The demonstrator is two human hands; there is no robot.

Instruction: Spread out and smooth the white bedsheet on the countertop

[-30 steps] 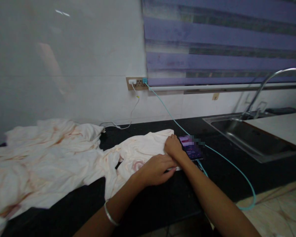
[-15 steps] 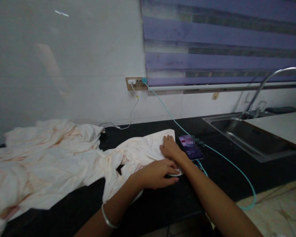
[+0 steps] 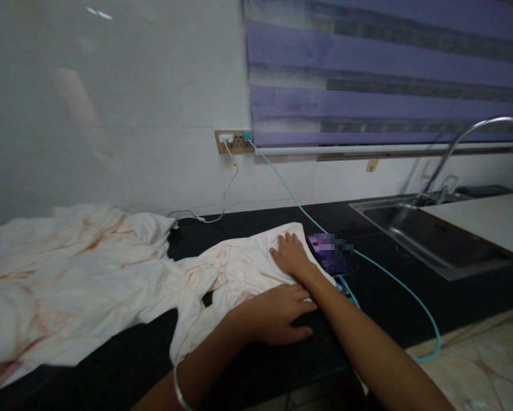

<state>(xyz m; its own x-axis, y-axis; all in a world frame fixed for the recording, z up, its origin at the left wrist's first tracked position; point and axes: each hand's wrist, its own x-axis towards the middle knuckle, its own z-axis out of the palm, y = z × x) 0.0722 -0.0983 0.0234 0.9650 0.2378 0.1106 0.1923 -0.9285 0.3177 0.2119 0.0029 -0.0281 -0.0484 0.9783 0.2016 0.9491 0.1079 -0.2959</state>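
Observation:
A crumpled white cloth [image 3: 123,291] with reddish-brown stains spreads over the black counter from the left. Its narrower right part [image 3: 239,262] reaches toward the middle and looks like a piece of clothing. My right hand [image 3: 291,254] lies flat near the right edge of this part, fingers spread. Nearer to me, my left hand [image 3: 277,317] rests at the cloth's front edge, its fingers apart and the thumb over the dark counter. A white bracelet [image 3: 179,388] circles my left wrist. Part of the cloth is hidden under my hands and left forearm.
A phone [image 3: 328,254] lies just right of the cloth, with a turquoise cable [image 3: 396,271] nearby running to the wall socket [image 3: 235,141]. Farther right are a steel sink [image 3: 419,228], a curved tap [image 3: 449,151] and a white board [image 3: 492,220].
My right hand has shifted slightly left and its fingers have spread. The cloth's right edge now reaches closer to the phone. My left thumb has moved lower, away from the fingers.

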